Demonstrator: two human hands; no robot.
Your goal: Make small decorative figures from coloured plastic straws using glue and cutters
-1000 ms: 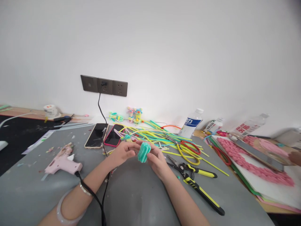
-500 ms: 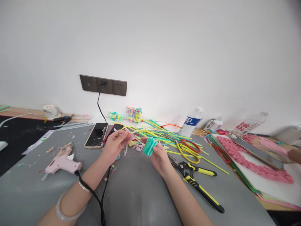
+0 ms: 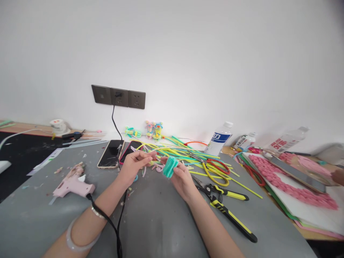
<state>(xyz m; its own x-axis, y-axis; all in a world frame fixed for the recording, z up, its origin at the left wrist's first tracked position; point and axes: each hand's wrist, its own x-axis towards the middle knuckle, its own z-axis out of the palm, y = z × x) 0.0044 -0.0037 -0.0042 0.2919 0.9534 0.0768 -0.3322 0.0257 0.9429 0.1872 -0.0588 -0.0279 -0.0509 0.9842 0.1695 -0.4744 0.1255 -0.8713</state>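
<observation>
My right hand (image 3: 184,180) grips a small bundle of teal fuzzy strips (image 3: 170,167) between thumb and fingers, above the grey table mat (image 3: 153,222). Just left of it, my left hand (image 3: 135,164) has its thumb and fingers pinched together, pointing at the bundle; what they hold, if anything, is too small to tell. Behind both hands lies a spread of yellow, green and teal pipe cleaners (image 3: 185,152). Small coloured figures (image 3: 154,130) stand against the wall.
A pink glue gun (image 3: 73,184) and a phone (image 3: 110,154) lie left. Scissors (image 3: 217,168), yellow-black pliers (image 3: 228,208) and a bottle (image 3: 218,139) are right. Farther right are a pink braided piece (image 3: 292,186) and another person's hand (image 3: 338,177).
My left hand has shifted slightly right, its fingers closer to my right hand. The teal bundle is tilted slightly differently.
</observation>
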